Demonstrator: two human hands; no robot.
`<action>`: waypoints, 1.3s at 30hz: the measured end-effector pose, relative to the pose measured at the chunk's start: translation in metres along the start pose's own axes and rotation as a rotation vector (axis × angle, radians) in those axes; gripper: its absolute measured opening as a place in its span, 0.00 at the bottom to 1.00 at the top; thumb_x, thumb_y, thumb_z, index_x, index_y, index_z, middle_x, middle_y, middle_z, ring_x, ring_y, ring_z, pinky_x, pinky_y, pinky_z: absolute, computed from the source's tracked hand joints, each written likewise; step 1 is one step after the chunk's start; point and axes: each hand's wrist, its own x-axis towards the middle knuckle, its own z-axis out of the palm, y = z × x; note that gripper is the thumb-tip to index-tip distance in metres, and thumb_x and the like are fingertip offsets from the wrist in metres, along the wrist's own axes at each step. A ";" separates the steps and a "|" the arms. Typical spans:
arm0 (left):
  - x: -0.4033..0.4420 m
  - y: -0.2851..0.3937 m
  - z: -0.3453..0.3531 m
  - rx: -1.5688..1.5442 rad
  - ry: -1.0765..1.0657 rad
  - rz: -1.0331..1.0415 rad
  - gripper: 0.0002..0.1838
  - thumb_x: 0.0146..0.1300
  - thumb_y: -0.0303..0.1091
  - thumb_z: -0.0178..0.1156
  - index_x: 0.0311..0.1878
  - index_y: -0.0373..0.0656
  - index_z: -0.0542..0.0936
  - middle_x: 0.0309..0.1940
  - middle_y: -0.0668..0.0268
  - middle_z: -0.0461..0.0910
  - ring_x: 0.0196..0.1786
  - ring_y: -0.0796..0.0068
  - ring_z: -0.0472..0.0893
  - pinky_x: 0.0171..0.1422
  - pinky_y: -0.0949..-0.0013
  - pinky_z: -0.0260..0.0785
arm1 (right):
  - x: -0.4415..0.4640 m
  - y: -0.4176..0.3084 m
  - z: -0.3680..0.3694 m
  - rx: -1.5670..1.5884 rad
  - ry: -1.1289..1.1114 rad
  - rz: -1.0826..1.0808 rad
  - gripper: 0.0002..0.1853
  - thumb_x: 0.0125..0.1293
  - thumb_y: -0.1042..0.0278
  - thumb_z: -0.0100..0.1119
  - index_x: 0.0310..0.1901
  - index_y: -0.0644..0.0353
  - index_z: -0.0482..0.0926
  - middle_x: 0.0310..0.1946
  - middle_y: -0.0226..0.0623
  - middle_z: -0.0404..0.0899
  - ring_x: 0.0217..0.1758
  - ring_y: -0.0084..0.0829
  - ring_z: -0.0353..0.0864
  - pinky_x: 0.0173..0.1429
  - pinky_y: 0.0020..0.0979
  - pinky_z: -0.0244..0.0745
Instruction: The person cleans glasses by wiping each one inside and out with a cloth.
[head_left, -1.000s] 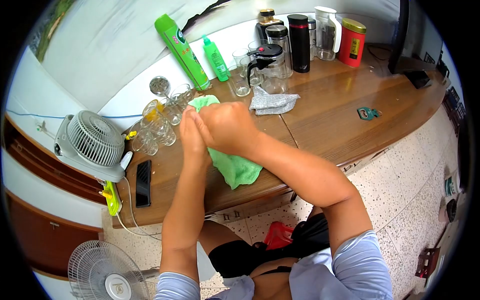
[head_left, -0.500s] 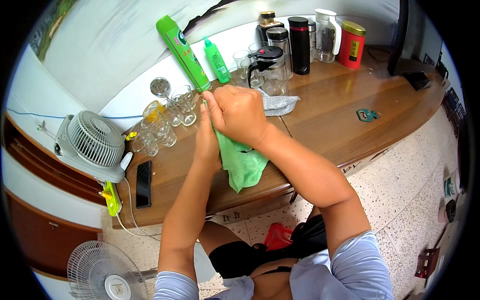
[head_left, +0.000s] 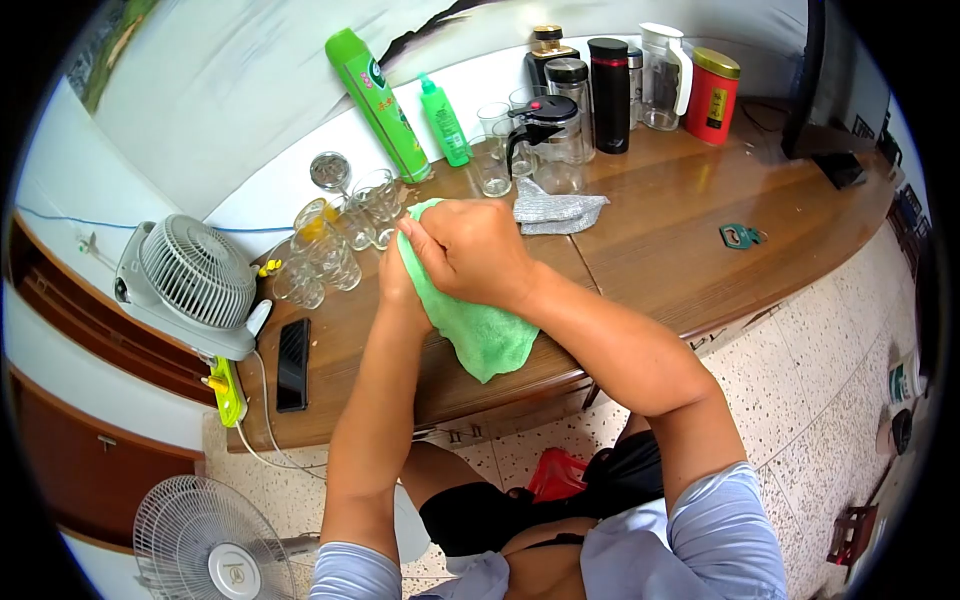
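A green cloth [head_left: 475,335] is bunched between my two hands, its loose lower part hanging over the front of the table. My right hand [head_left: 472,250] is closed in a fist, pressing into the cloth from above. Against the cloth's other side is my left hand [head_left: 402,285], thumb up and most fingers hidden behind the cloth. Whether anything is wrapped inside, I cannot tell. Just beyond my left hand stand several clear drinking glasses [head_left: 378,197]. A grey cloth [head_left: 560,212] lies on the table past my right hand.
The wooden table [head_left: 670,250] holds a phone [head_left: 293,365], small fan [head_left: 200,275], green spray can [head_left: 380,110], green bottle [head_left: 445,125], glass pot [head_left: 555,150], black flask [head_left: 609,95], clear pitcher [head_left: 660,80], red tin [head_left: 712,95] and bottle opener [head_left: 740,236]. A larger fan [head_left: 225,550] stands lower left.
Both hands have come slightly lower and nearer to me, with the green cloth still between them. More cloth shows above and between the hands. The view has shifted slightly.
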 end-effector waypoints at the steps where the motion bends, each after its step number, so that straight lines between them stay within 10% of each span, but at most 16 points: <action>1: 0.002 0.000 -0.001 0.020 -0.049 -0.030 0.24 0.86 0.53 0.45 0.61 0.43 0.80 0.52 0.61 0.85 0.53 0.63 0.87 0.56 0.55 0.84 | 0.001 0.000 -0.001 0.025 0.007 -0.013 0.19 0.72 0.61 0.66 0.23 0.58 0.79 0.20 0.44 0.80 0.22 0.50 0.81 0.28 0.49 0.76; 6: -0.006 -0.003 0.020 0.019 -0.255 -0.058 0.27 0.87 0.56 0.41 0.65 0.43 0.77 0.56 0.60 0.84 0.57 0.63 0.87 0.58 0.55 0.84 | 0.010 0.006 -0.009 -0.061 0.096 -0.008 0.18 0.72 0.61 0.67 0.24 0.57 0.79 0.19 0.43 0.79 0.21 0.50 0.81 0.27 0.47 0.76; 18: -0.013 -0.003 0.023 0.142 0.104 0.135 0.30 0.86 0.62 0.42 0.64 0.45 0.78 0.54 0.61 0.83 0.56 0.68 0.85 0.60 0.59 0.82 | 0.005 -0.001 -0.005 -0.095 -0.038 0.002 0.18 0.73 0.59 0.65 0.25 0.58 0.80 0.21 0.45 0.81 0.23 0.50 0.83 0.28 0.47 0.78; 28: 0.000 0.016 -0.005 -0.286 -0.279 -0.044 0.23 0.84 0.48 0.48 0.65 0.39 0.77 0.61 0.55 0.81 0.60 0.58 0.85 0.65 0.54 0.81 | 0.014 -0.005 -0.012 0.285 0.016 0.040 0.13 0.72 0.61 0.70 0.44 0.63 0.84 0.31 0.42 0.84 0.36 0.41 0.87 0.44 0.38 0.81; 36: 0.020 0.013 -0.014 -0.273 -0.487 -0.051 0.21 0.85 0.48 0.47 0.60 0.40 0.78 0.56 0.60 0.82 0.57 0.67 0.83 0.64 0.59 0.79 | 0.015 0.012 -0.011 0.199 -0.072 0.020 0.18 0.70 0.58 0.71 0.28 0.60 0.78 0.23 0.39 0.78 0.29 0.45 0.80 0.41 0.41 0.75; 39: -0.008 0.005 0.021 0.184 0.085 0.111 0.24 0.88 0.51 0.42 0.60 0.43 0.79 0.52 0.64 0.83 0.55 0.71 0.83 0.59 0.61 0.79 | 0.013 0.014 -0.008 0.052 -0.030 0.023 0.19 0.70 0.58 0.70 0.26 0.60 0.77 0.20 0.41 0.77 0.26 0.49 0.79 0.39 0.43 0.75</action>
